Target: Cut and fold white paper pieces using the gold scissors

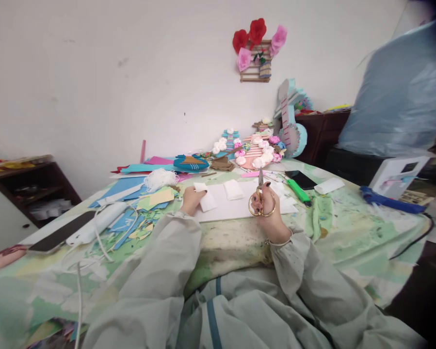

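Between the thumb and fingers of my left hand [193, 199] is a folded piece of white paper [207, 199], over the left part of a white board [221, 206]. Gold-handled scissors [260, 179] point upward in my right hand [268, 211], whose fingers are in and around the handle loops. The scissor blades look closed. A second white folded piece [234, 190] lies on the board between my hands. More white paper [285, 201] lies at the board's right end, partly behind my right hand.
Paper scraps [141, 225], a power strip [97, 223] with a white cable and a tablet [63, 232] lie left. A green cutter [298, 192], black phone [300, 180] and blue glue gun [392, 201] lie right. Paper crafts [256, 150] stand behind.
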Demonstrator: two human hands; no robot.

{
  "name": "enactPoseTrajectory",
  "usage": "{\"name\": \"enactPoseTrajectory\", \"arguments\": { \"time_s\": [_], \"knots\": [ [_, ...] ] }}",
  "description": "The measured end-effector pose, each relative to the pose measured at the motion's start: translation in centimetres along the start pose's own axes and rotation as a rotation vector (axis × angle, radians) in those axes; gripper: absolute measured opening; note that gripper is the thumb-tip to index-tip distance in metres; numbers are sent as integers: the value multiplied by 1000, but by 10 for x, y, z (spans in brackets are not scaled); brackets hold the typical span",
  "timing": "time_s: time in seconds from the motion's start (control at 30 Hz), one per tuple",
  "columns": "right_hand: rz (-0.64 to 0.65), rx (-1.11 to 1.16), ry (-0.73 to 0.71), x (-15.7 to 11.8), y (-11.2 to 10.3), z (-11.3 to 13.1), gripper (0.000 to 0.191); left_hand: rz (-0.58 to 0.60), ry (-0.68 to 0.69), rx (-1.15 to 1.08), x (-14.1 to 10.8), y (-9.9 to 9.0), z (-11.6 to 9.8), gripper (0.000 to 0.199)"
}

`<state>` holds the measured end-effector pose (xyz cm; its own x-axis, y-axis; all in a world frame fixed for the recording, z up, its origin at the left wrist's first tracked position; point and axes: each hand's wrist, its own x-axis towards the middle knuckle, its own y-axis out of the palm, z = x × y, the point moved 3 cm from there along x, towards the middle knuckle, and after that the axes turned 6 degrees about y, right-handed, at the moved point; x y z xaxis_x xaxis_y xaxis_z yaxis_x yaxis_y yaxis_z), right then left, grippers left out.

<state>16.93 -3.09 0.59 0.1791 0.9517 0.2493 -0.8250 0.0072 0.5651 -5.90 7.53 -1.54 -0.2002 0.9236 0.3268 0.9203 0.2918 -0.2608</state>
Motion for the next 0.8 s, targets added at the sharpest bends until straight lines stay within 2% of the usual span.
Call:
{"name": "enactPoseTrajectory", "arguments": {
  "time_s": [0.13, 0.23, 0.27, 0.3, 0.33, 0.4, 0.47, 0.53, 0.63, 0.8],
  "knots": [
    [-29, -14, -5, 1, 0, -2, 45, 14, 90, 541, 14, -19, 2, 44],
    [-33, -20, -9, 4, 0, -4, 43, -54, 199, 763, 13, -13, -13, 56],
    [-35, -18, -7, 4, -1, -5, 43, -35, 274, 779, 10, -4, -20, 53],
    [-41, -13, -4, 5, -1, -6, 44, 32, 363, 756, 6, 8, -26, 44],
    [-47, -7, 1, 6, -2, -6, 44, 137, 467, 714, 1, 23, -33, 35],
    [-58, 0, 14, 7, -2, -7, 44, 297, 612, 627, -11, 52, -43, 31],
    [-57, 0, 19, 8, -2, -8, 44, 356, 629, 611, -20, 75, -47, 36],
    [-49, -5, 23, 9, -1, -9, 43, 371, 556, 644, -26, 91, -46, 36],
    [-76, -7, 52, 12, -1, -13, 41, 364, 516, 648, -30, 98, -42, 24],
    [-145, -60, 126, 24, -7, -10, 31, 313, 493, 526, -27, 91, -36, 19]
  ]
}}
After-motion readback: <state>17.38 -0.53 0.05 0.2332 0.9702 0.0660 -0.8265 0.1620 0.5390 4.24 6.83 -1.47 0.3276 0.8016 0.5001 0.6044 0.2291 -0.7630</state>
